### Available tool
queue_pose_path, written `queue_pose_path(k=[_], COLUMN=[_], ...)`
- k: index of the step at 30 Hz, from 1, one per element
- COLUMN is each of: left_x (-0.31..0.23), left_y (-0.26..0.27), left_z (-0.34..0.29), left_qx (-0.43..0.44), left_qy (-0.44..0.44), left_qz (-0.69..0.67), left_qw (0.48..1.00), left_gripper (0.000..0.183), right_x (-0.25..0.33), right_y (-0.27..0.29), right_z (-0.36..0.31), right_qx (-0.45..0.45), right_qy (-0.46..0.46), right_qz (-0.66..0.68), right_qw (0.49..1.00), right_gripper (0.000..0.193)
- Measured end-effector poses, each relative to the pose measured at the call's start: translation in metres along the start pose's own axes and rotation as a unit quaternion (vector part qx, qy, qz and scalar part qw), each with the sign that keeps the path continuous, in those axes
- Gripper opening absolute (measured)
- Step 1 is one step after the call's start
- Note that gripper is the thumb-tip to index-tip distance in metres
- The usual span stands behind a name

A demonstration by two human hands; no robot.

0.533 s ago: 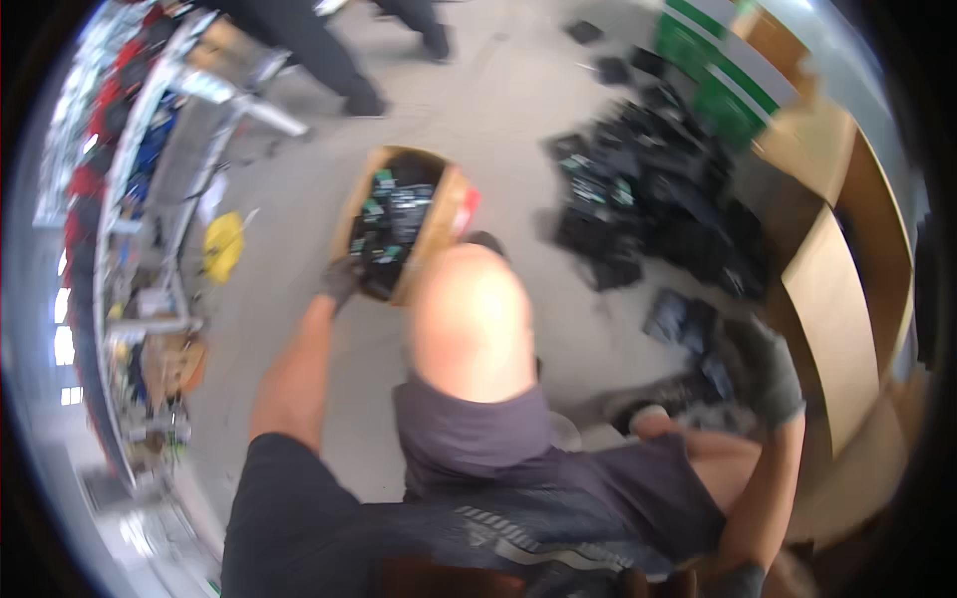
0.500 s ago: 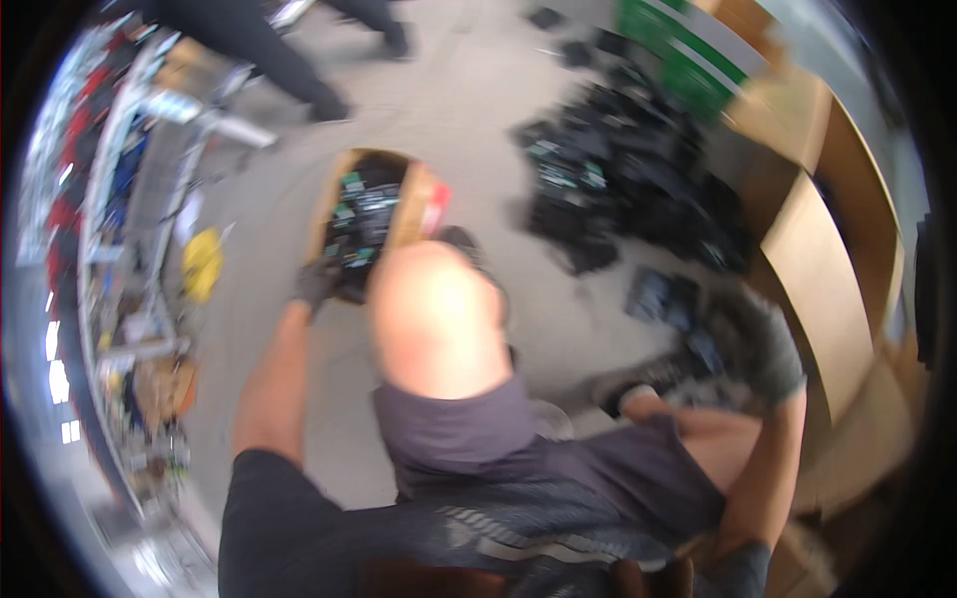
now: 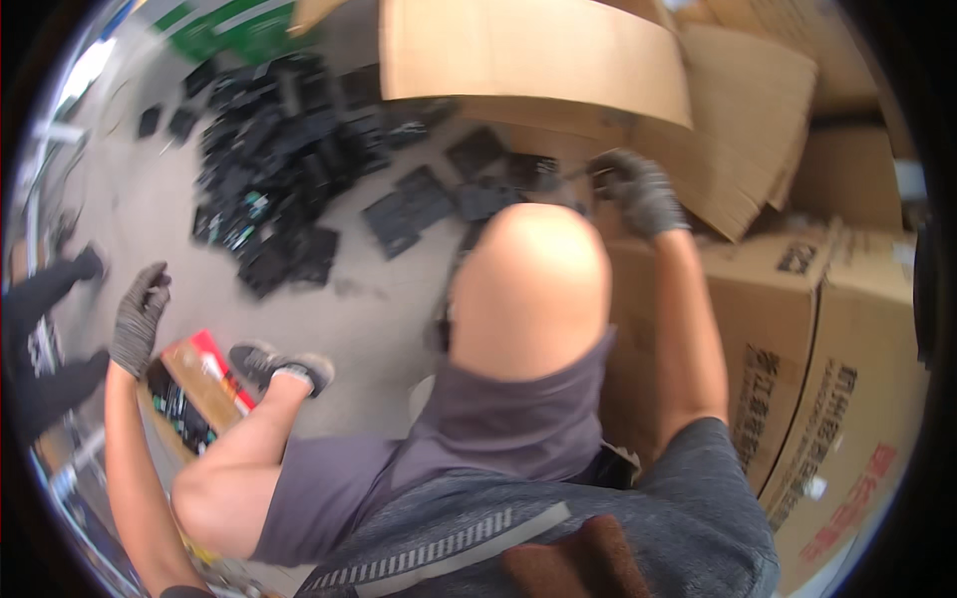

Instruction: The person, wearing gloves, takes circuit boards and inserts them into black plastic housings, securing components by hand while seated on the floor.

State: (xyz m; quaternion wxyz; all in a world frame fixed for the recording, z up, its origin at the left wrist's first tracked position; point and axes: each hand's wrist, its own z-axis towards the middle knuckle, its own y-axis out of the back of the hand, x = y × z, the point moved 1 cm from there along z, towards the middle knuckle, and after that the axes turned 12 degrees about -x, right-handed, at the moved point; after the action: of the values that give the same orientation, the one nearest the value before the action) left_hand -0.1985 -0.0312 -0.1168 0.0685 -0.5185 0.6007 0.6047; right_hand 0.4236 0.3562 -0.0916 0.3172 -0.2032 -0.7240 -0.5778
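My left hand (image 3: 143, 317), in a grey knit glove, is raised above the floor with its fingers apart and nothing in them. Just below it is a cardboard box (image 3: 204, 384) holding black and green parts. My right hand (image 3: 638, 191), also gloved, reaches beneath a cardboard flap, its fingers slightly bent and apart. Closest to its fingertips is a flat black piece (image 3: 533, 171); whether they touch is unclear through the blur. More flat black pieces (image 3: 407, 209) lie to the left, beside a large heap of black parts (image 3: 289, 149).
A large open carton (image 3: 538, 50) stands at the far side, its flap bent outward. Stacked cartons (image 3: 778, 339) line my right. Another person's dark-clothed legs (image 3: 60, 284) are at the left. A green-and-white box (image 3: 239, 30) is behind the heap.
My view has swung right, so the heap and parts box appear farther left. My left hand has let go of the box edge and lifted. My right hand is now by the carton flap.
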Motion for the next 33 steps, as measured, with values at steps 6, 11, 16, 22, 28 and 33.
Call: queue_pose_path(k=[6,11,16,22,28,33], left_x=[-0.035,-0.067,-0.089,-0.097,-0.095,-0.101], left_y=[-0.213,-0.330,-0.400,-0.402,-0.431,-0.423], left_z=[0.029,0.033,0.045,0.040,0.046,0.046], left_qx=[0.161,0.223,0.206,0.205,0.181,0.198], left_qy=[-0.170,-0.157,-0.188,-0.120,-0.125,-0.101], left_qz=[0.122,0.162,0.297,0.426,0.439,0.442], left_qw=[0.964,0.949,0.913,0.873,0.871,0.869], left_gripper=[0.041,0.045,0.047,0.050,0.057,0.063], right_x=[-0.175,-0.184,-0.231,-0.169,-0.249,-0.227], right_y=[-0.072,-0.116,-0.152,-0.169,-0.186,-0.184], right_z=[-0.038,-0.046,-0.018,0.027,0.020,0.028], right_qx=[0.046,0.187,-0.007,0.127,-0.067,-0.080], right_qy=[-0.082,0.032,0.131,0.103,-0.136,-0.166], right_qz=[-0.111,-0.204,-0.362,-0.368,0.077,-0.015], right_qw=[0.989,0.960,0.923,0.915,0.985,0.983], right_gripper=[0.032,0.046,0.050,0.032,0.025,0.023])
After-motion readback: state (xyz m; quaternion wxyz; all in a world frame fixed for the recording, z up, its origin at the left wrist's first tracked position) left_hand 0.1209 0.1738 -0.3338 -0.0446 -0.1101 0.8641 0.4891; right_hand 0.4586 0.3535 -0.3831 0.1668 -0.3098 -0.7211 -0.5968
